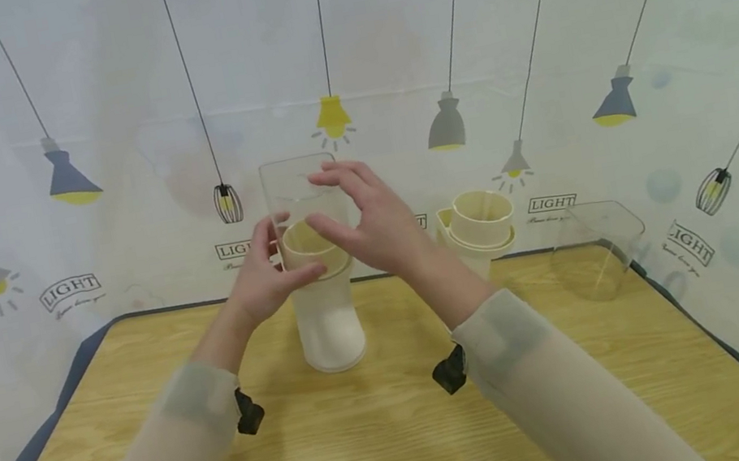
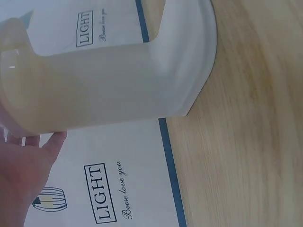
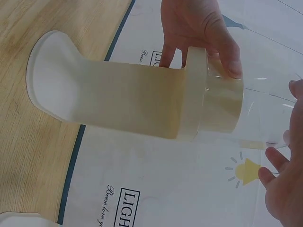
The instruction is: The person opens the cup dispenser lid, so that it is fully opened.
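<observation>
A pale cream plastic stand with a flared foot rises from the table, a round collar at its top. Over the collar sits a clear, tall container. My left hand grips the collar from the left, its thumb lying across the front and its fingers behind. At the right side of the clear container my right hand reaches in with fingers and thumb spread apart and fairly straight. In the right wrist view its fingertips are at the container's wall; whether they press on it is hard to tell.
A second cream stand with a round collar stands behind my right forearm. Farther right, another clear container rests near the table's back right corner. The wooden table ends against a cloth backdrop printed with lamps.
</observation>
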Motion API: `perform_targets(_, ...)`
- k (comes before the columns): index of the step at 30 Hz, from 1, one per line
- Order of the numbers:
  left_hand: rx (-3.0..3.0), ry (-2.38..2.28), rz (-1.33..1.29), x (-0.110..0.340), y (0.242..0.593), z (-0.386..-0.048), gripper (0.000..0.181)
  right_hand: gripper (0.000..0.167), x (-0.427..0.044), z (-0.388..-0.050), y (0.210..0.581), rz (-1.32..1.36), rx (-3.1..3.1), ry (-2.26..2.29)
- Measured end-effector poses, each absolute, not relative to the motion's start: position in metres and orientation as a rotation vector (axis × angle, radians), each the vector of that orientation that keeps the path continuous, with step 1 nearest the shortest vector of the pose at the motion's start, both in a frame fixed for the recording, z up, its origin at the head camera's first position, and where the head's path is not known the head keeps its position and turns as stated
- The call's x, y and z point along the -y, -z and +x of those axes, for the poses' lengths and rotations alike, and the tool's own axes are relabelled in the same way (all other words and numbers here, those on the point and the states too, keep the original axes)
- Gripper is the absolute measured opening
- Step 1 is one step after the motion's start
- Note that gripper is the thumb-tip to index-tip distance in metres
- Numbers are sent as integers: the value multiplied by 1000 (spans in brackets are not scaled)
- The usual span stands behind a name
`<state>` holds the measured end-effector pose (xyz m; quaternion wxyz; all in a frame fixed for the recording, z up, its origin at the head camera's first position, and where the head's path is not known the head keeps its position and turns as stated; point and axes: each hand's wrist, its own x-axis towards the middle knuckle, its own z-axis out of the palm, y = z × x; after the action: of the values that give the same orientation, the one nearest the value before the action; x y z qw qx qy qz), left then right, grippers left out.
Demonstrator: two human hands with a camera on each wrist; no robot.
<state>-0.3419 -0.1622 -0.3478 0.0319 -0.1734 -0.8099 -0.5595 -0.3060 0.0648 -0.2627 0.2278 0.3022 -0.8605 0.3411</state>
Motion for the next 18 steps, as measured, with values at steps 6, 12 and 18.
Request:
perform_targets(6, 2453, 1708, -490, 155, 353, -334, 106, 55, -66, -308, 266, 824, 2342, -986)
perform_targets(12, 2389, 1677, -443, 147, 359, -328, 112, 57, -66, -309, 268, 826, 2324, -1029)
perform_targets(18, 2355, 1564, -360, 137, 365, -320, 118, 59, -65, -310, 268, 797, 2321, -1075)
